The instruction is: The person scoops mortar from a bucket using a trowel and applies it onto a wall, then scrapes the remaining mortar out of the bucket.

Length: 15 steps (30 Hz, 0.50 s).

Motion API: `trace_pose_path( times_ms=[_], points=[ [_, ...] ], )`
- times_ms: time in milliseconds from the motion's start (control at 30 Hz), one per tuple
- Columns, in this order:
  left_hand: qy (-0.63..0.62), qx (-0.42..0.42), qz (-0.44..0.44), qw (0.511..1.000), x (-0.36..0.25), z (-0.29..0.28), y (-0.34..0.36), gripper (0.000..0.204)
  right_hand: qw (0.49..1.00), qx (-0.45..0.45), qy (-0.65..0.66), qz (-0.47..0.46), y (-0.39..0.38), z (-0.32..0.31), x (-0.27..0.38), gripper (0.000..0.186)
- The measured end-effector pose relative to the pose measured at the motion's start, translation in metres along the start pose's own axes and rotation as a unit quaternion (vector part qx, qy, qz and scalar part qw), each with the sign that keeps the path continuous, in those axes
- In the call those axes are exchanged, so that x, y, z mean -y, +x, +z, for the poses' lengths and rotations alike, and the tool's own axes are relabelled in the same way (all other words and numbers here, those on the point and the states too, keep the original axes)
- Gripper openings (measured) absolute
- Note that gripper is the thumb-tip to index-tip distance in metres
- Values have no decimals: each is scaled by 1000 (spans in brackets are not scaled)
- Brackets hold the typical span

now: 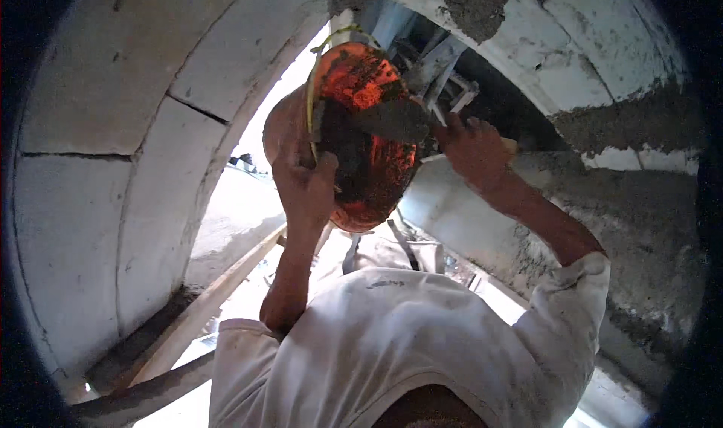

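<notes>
My left hand (305, 187) grips the near-left rim of an orange bucket (361, 87), which is tipped so that its inside faces me. Dark, wet-looking mortar (343, 145) smears its walls and lies inside. A yellow cord-like handle (310, 100) runs up along the bucket's left side. My right hand (476, 151) is closed round the handle of a trowel at the bucket's right. The trowel's grey blade (395, 120) reaches over the bucket's mouth; I cannot tell whether it carries mortar.
White block walls (83, 224) curve up on the left, with more blocks (602, 29) at the upper right. Grey mortar coats the wall (625, 224) on the right. Wooden beams (203, 307) slant below left. Lengths of timber (444, 66) show in the dark gap behind the bucket.
</notes>
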<state>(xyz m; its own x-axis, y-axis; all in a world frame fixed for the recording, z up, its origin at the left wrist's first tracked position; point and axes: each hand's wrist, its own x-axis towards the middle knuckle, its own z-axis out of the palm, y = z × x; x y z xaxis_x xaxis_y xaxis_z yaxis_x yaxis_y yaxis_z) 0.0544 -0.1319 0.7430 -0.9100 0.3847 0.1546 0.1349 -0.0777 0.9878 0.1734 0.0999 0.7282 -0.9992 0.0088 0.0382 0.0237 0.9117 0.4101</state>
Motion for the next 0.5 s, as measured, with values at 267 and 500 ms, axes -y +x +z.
trace_pose_path(
  times_ms=[267,500],
  points=[
    [42,49,143,988,-22,-14,-18,64,986,57,152,23,14,9,64,31],
    [6,59,102,993,-1,-26,-18,68,913,118,380,-89,-13,38,86,31]
  ],
)
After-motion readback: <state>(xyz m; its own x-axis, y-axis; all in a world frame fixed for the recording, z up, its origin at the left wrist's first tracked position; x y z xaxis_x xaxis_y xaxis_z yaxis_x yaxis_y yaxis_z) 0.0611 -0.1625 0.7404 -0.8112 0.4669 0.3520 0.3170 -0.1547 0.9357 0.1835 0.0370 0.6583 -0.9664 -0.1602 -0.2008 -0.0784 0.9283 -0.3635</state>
